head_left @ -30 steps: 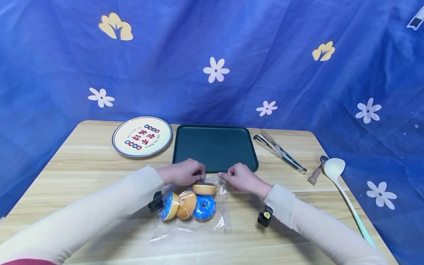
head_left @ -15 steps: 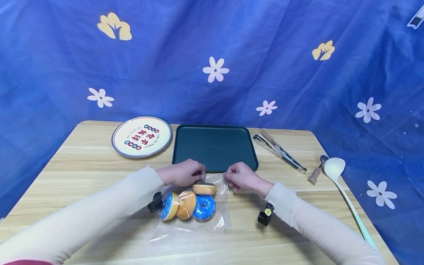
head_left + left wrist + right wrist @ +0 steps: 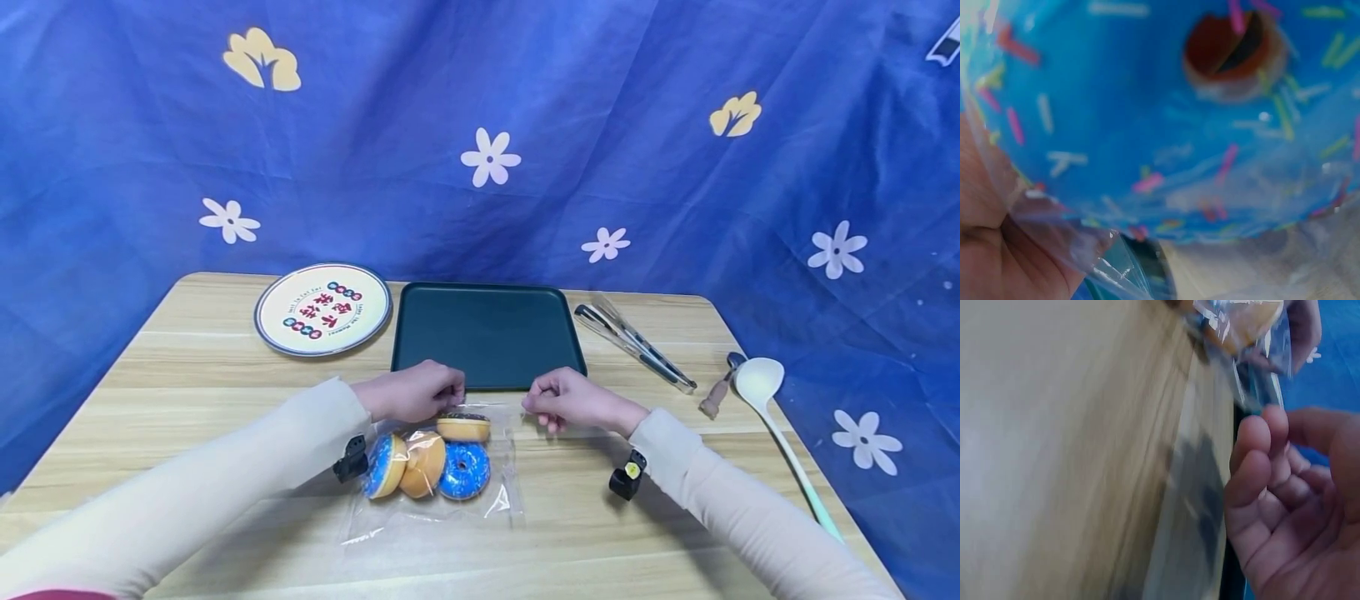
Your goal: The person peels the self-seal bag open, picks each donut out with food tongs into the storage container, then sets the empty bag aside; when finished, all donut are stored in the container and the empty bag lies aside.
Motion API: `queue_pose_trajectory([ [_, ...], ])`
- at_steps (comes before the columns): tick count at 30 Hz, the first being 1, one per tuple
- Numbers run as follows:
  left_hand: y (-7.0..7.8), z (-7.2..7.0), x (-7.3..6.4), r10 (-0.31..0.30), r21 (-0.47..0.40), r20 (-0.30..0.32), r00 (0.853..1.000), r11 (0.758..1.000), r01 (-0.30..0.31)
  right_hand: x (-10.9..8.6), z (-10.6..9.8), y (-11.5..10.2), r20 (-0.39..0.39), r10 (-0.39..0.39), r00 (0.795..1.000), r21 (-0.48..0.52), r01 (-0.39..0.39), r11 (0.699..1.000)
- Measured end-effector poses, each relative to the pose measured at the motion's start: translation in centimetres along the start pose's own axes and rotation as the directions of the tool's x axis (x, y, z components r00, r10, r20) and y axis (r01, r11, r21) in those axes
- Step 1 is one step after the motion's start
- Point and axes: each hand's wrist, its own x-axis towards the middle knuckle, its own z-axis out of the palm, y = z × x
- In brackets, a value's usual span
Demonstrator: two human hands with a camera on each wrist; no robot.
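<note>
A clear plastic bag (image 3: 504, 500) lies on the table with several donuts in it. One blue-frosted donut (image 3: 463, 471) with sprinkles faces up; a chocolate-topped donut (image 3: 462, 428) sits by the far edge. At that far edge my left hand (image 3: 415, 392) grips the bag's left part with curled fingers. My right hand (image 3: 573, 398) is just off the bag's far right corner, thumb and index tips together and the other fingers curled. From the right wrist, the bag (image 3: 1244, 328) appears beyond these fingertips (image 3: 1252, 432). The left wrist view is filled by a blue donut (image 3: 1116, 125) under film.
A dark green tray (image 3: 487, 333) lies right behind the hands, with a printed plate (image 3: 322, 310) to its left. Tongs (image 3: 633, 343), a small brown-handled tool (image 3: 718, 390) and a white ladle (image 3: 759, 382) with a pale green handle lie on the right.
My right hand has slid rightward along the bag's far edge, pinching it at first, and is now past the corner. The left hand and the donuts have stayed put.
</note>
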Motion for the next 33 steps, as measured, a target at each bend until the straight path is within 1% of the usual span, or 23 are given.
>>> queue_pose_trajectory([
  [3, 0.0, 0.0, 0.0, -0.001, 0.002, 0.003, 1.000, 1.000, 0.001, 0.0, -0.4, 0.5, -0.002, -0.039, 0.999, -0.014, 0.039, 0.999],
  [6, 0.0, 0.1, 0.0, -0.005, -0.001, 0.005, 1.000, 1.000, 0.005, 0.0, -0.5, 0.8, -0.029, -0.041, 0.999, -0.004, 0.041, 0.999],
  [9, 0.0, 0.1, -0.1, -0.011, -0.004, 0.007, 1.000, 1.000, 0.011, -0.3, 0.0, 0.8, -0.073, -0.007, 0.997, 0.000, 0.007, 1.000],
  [11, 0.0, 0.1, -0.2, -0.018, -0.005, 0.008, 1.000, 1.000, 0.018, -0.4, 0.4, 0.6, -0.105, 0.033, 0.994, 0.001, -0.033, 0.999],
  [13, 0.0, 0.1, -0.2, -0.026, -0.005, 0.008, 1.000, 1.000, 0.026, -0.6, 1.1, 0.3, -0.119, 0.076, 0.990, 0.007, -0.076, 0.997],
  [15, 0.0, 0.1, -0.2, -0.029, -0.001, 0.005, 1.000, 1.000, 0.029, -0.7, 1.7, 0.1, -0.116, 0.121, 0.986, 0.030, -0.119, 0.992],
  [18, 0.3, 0.0, -0.4, -0.036, 0.021, -0.010, 0.999, 0.999, 0.036, -0.8, 2.6, -0.3, -0.088, 0.175, 0.981, 0.072, -0.169, 0.983],
  [20, 0.6, 0.0, -0.5, -0.039, 0.058, -0.039, 0.998, 0.997, 0.042, -0.8, 3.0, -0.5, -0.076, 0.198, 0.977, 0.091, -0.191, 0.977],
  [24, 1.7, -0.2, -1.1, -0.043, 0.140, -0.119, 0.992, 0.988, 0.060, -0.6, 3.5, -0.8, -0.075, 0.225, 0.971, 0.108, -0.216, 0.970],
  [27, 2.7, -0.3, -1.6, -0.031, 0.153, -0.152, 0.988, 0.987, 0.054, -0.5, 3.8, -0.9, -0.073, 0.237, 0.969, 0.103, -0.229, 0.968],
  [29, 3.1, -0.3, -1.9, -0.012, 0.145, -0.147, 0.989, 0.989, 0.034, -0.4, 3.9, -1.0, -0.070, 0.243, 0.968, 0.099, -0.235, 0.967],
  [33, 3.7, -0.3, -2.4, 0.022, 0.124, -0.110, 0.994, 0.992, -0.008, -0.5, 4.2, -1.2, -0.064, 0.252, 0.966, 0.108, -0.244, 0.964],
])
